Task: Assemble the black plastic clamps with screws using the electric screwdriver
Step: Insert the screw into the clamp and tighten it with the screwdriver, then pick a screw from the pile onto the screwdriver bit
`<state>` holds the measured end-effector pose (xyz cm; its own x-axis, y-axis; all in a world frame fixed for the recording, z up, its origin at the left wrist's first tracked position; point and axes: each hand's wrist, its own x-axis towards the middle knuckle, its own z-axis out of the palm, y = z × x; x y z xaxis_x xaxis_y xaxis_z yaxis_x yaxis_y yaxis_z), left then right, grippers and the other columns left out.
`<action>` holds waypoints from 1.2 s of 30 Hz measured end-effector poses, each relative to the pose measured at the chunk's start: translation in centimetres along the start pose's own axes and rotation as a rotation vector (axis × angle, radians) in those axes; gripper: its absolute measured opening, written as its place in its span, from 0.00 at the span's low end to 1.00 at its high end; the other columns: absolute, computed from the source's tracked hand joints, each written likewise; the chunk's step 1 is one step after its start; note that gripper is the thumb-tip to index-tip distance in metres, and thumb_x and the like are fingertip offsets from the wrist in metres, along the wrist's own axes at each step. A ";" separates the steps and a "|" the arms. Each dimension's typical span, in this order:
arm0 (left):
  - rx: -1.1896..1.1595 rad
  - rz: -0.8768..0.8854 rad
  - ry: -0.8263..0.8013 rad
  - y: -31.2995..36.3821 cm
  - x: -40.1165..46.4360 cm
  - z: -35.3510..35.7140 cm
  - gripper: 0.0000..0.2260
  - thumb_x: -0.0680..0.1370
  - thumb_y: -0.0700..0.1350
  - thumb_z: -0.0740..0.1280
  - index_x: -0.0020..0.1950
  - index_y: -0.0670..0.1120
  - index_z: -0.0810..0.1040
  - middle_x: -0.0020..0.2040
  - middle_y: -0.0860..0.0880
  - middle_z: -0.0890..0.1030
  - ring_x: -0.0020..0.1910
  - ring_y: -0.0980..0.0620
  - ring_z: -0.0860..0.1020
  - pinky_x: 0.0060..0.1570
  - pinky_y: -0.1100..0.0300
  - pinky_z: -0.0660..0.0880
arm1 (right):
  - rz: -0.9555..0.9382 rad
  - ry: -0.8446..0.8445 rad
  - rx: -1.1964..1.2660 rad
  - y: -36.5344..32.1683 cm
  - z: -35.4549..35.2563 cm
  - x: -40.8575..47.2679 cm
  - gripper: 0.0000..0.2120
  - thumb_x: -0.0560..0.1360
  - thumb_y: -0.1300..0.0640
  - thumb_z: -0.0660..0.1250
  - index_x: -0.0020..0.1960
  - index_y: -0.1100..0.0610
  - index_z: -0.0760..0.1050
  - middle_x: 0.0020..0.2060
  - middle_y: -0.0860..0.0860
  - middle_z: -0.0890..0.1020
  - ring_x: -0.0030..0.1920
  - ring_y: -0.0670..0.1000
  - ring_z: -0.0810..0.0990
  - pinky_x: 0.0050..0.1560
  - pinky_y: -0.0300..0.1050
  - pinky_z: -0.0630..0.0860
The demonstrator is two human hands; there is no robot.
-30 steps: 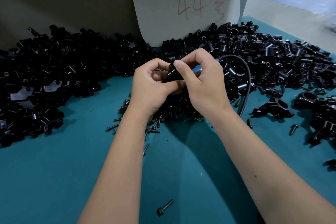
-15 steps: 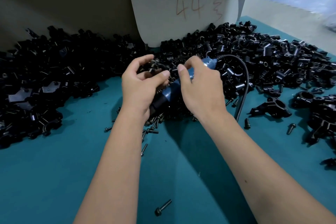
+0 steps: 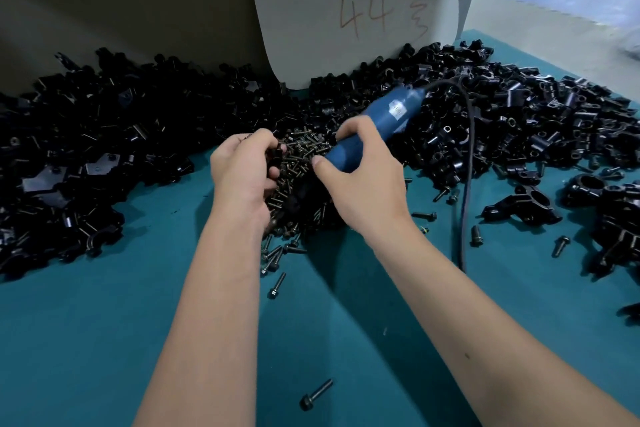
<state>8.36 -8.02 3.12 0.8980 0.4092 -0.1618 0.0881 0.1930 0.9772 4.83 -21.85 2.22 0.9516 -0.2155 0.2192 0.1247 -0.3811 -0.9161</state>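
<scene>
your left hand (image 3: 242, 170) curls its fingers around a small black clamp (image 3: 277, 158) above the screw pile (image 3: 301, 163) at the middle of the teal table (image 3: 104, 340). your right hand (image 3: 360, 180) grips the blue electric screwdriver (image 3: 377, 125), fingers wrapped round its body.

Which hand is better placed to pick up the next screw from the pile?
Left, probably. The right hand is wrapped round the blue screwdriver; the left hand pinches only a small clamp beside the screw pile.
</scene>
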 end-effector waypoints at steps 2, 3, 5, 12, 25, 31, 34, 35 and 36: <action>0.016 -0.010 0.015 0.3 0.3 -0.7 0.01 0.73 0.39 0.68 0.43 0.44 0.79 0.39 0.47 0.86 0.26 0.55 0.70 0.20 0.65 0.60 | -0.083 0.057 0.099 -0.4 0.1 0.1 0.18 0.77 0.56 0.71 0.55 0.43 0.63 0.41 0.46 0.79 0.34 0.49 0.77 0.41 0.54 0.80; 0.023 -0.015 0.024 0.3 0.4 -1.0 0.01 0.73 0.39 0.68 0.42 0.44 0.80 0.39 0.47 0.86 0.27 0.55 0.69 0.20 0.65 0.60 | -0.133 0.077 0.175 -0.6 0.2 0.2 0.20 0.77 0.60 0.70 0.56 0.45 0.61 0.43 0.46 0.77 0.34 0.46 0.75 0.40 0.48 0.78; 0.036 -0.021 0.035 0.5 0.6 -1.6 0.02 0.73 0.40 0.68 0.41 0.44 0.80 0.39 0.47 0.86 0.27 0.55 0.68 0.20 0.65 0.60 | -0.204 0.098 0.303 -1.0 0.0 0.5 0.20 0.76 0.65 0.67 0.56 0.50 0.59 0.45 0.47 0.70 0.36 0.43 0.71 0.39 0.38 0.72; -0.013 -0.047 -0.081 0.6 0.6 -1.4 0.06 0.79 0.45 0.66 0.43 0.45 0.76 0.39 0.46 0.84 0.25 0.55 0.64 0.19 0.65 0.56 | 0.107 -0.083 0.693 -0.6 -1.6 2.0 0.35 0.73 0.65 0.66 0.70 0.40 0.54 0.50 0.53 0.74 0.44 0.48 0.76 0.53 0.47 0.78; 0.315 0.163 -0.437 1.1 0.0 -2.6 0.10 0.77 0.51 0.76 0.39 0.50 0.81 0.33 0.52 0.77 0.24 0.54 0.68 0.19 0.67 0.61 | 0.437 0.027 1.309 -1.8 -2.5 2.5 0.18 0.75 0.41 0.75 0.47 0.53 0.72 0.34 0.48 0.76 0.31 0.47 0.74 0.35 0.41 0.76; 0.382 0.266 -0.346 0.9 0.4 -2.9 0.06 0.76 0.42 0.75 0.40 0.49 0.83 0.41 0.46 0.78 0.40 0.47 0.73 0.37 0.55 0.69 | 0.380 -0.019 1.290 -2.6 -2.4 2.2 0.16 0.80 0.50 0.71 0.60 0.58 0.71 0.39 0.52 0.76 0.38 0.51 0.77 0.50 0.51 0.79; 0.509 0.301 -0.378 0.7 0.5 -3.2 0.08 0.75 0.39 0.74 0.40 0.51 0.83 0.39 0.53 0.80 0.37 0.53 0.75 0.32 0.64 0.70 | 0.317 -0.042 1.277 -2.3 -1.9 2.0 0.14 0.80 0.58 0.72 0.59 0.56 0.69 0.37 0.51 0.77 0.35 0.50 0.78 0.44 0.48 0.80; 0.529 0.303 -0.411 0.8 0.5 -3.2 0.08 0.75 0.39 0.74 0.40 0.51 0.83 0.37 0.54 0.80 0.35 0.55 0.74 0.29 0.67 0.68 | 0.294 -0.022 1.239 -2.2 -1.8 2.0 0.14 0.79 0.59 0.73 0.58 0.56 0.68 0.36 0.51 0.77 0.33 0.50 0.77 0.41 0.48 0.79; 0.537 0.296 -0.446 0.8 0.4 -3.1 0.07 0.74 0.39 0.74 0.39 0.51 0.82 0.37 0.53 0.79 0.34 0.55 0.72 0.27 0.69 0.66 | 0.272 0.011 1.195 -2.1 -1.7 1.9 0.15 0.78 0.60 0.74 0.56 0.57 0.68 0.34 0.51 0.76 0.32 0.50 0.76 0.38 0.48 0.78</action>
<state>7.42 -4.91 3.40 0.9960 -0.0454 0.0770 -0.0885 -0.3764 0.9222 5.93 -23.04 5.13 0.9852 -0.1689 -0.0298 0.1069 0.7409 -0.6630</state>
